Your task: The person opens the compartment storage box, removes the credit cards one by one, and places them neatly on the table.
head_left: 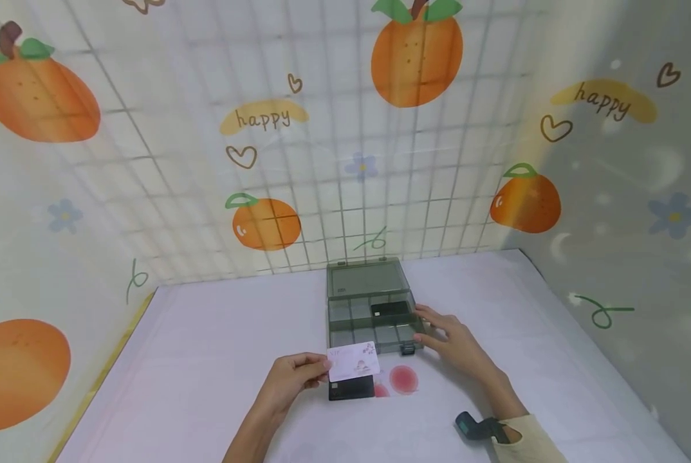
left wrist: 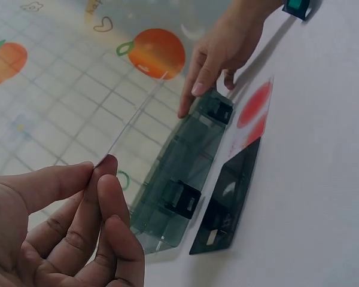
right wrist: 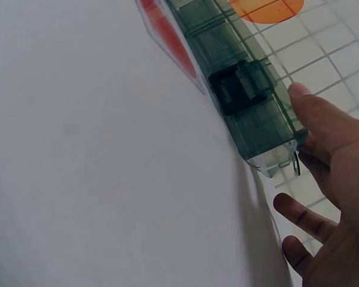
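Note:
My left hand (head_left: 290,379) pinches a white printed card (head_left: 354,363) by its left end between thumb and fingers. In the left wrist view the card (left wrist: 131,119) shows edge-on. A translucent green compartment box (head_left: 364,339) lies with its lid (head_left: 365,280) raised at the back. Inside its back row, toward the right, sits a black card (head_left: 389,310) with a small pale chip. My right hand (head_left: 452,341) rests against the box's right side, thumb near the front corner, other fingers loosely extended.
On the table in front of the box lie another black card (head_left: 351,388) and a card with red circles (head_left: 403,380), overlapping. A black strap device (head_left: 474,427) is on the right wrist. A printed curtain with a grid (head_left: 322,193) stands behind the table (head_left: 224,334).

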Demonstrator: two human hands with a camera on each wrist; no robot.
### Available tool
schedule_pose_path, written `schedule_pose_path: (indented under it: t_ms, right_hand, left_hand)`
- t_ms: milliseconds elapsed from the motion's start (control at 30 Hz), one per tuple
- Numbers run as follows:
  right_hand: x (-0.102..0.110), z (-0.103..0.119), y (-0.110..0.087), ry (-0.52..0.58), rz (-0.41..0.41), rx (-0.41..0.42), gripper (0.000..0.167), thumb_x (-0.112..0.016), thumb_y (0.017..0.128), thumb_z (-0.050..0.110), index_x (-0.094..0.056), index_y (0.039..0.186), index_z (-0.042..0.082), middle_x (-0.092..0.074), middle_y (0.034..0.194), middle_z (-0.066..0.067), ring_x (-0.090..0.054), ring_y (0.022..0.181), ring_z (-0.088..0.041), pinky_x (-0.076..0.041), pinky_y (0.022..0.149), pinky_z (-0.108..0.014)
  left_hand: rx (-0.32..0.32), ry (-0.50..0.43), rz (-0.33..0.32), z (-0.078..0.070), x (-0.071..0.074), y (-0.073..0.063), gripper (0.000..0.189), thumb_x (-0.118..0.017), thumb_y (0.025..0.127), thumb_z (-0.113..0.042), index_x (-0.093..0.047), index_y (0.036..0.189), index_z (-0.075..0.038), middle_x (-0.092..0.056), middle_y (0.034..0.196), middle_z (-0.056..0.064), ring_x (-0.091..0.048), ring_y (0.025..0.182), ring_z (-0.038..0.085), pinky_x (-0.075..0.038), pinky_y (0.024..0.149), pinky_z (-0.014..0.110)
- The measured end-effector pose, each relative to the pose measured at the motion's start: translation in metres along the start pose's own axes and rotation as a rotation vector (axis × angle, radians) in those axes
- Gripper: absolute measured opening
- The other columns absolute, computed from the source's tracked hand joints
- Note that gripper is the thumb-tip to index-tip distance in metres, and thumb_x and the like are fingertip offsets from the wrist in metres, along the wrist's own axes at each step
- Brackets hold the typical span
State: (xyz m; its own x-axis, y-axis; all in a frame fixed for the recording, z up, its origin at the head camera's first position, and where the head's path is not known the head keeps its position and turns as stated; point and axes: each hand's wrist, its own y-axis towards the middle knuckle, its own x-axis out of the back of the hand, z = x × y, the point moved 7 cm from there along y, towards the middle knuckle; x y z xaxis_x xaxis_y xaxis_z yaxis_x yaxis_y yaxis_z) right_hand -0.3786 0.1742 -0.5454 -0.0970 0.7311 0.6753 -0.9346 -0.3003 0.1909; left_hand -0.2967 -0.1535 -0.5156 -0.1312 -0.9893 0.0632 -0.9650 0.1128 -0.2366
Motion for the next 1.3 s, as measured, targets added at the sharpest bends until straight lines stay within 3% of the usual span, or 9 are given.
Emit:
schedule_pose_path:
  t_ms: [300, 633, 1300]
  right_hand:
    - [-0.001, -0.002, 0.001, 0.007, 0.008, 0.002, 0.070, -0.067, 0.089, 0.057, -0.052, 0.148, 0.023, -0.043, 0.155, 0.007, -0.048, 0.129, -0.031, -0.039, 0.101, -0.063]
    - [0.000, 0.001, 0.001, -0.001, -0.001, 0.026, 0.067, -0.068, 0.091, 0.052, -0.052, 0.148, 0.019, -0.043, 0.155, 0.004, -0.048, 0.129, -0.034, -0.038, 0.102, -0.066]
    - [0.001, 0.002, 0.002, 0.010, 0.018, 0.021, 0.069, -0.068, 0.091, 0.051, -0.051, 0.148, 0.017, -0.042, 0.156, 0.002, -0.046, 0.130, -0.036, -0.035, 0.103, -0.068]
  left_hand:
    - [0.013, 0.000, 0.007, 0.011, 0.006, -0.015, 0.035, -0.079, 0.088, -0.026, -0.073, 0.103, 0.005, -0.073, 0.086, 0.008, -0.066, 0.079, 0.016, -0.055, 0.073, 0.028]
    - [0.056, 0.021, 0.010, 0.029, 0.010, -0.027, 0.033, -0.080, 0.087, -0.025, -0.074, 0.102, 0.003, -0.074, 0.088, 0.007, -0.066, 0.078, 0.016, -0.055, 0.072, 0.028]
    - [0.062, 0.038, 0.029, 0.044, 0.005, -0.043, 0.028, -0.079, 0.087, -0.022, -0.075, 0.099, 0.002, -0.073, 0.082, 0.007, -0.065, 0.074, 0.015, -0.052, 0.066, 0.026]
